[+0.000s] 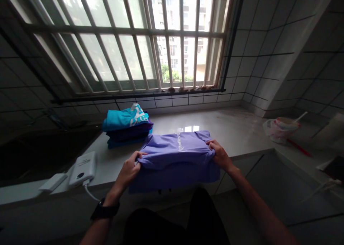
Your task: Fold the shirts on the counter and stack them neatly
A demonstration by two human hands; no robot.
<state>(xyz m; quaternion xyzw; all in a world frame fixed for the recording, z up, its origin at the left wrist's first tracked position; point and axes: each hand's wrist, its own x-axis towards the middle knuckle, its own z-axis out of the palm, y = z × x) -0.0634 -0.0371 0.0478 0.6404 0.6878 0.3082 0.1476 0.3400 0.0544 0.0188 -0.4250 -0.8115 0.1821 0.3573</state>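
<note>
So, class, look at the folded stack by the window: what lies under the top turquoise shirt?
Under the turquoise shirt lies a dark purple garment, then a teal garment. Their inner folds and the countertop beneath are covered.

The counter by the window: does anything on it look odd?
The turquoise shirt atop the folded stack sits askew, overhanging the dark purple shirt beneath it. A white power bank lies nearby, its cable trailing over the edge of the counter.

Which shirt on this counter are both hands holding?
The lavender T-shirt, gripped by the left hand and right hand; the turquoise shirt and dark purple shirt lie in a separate stack, untouched.
</note>
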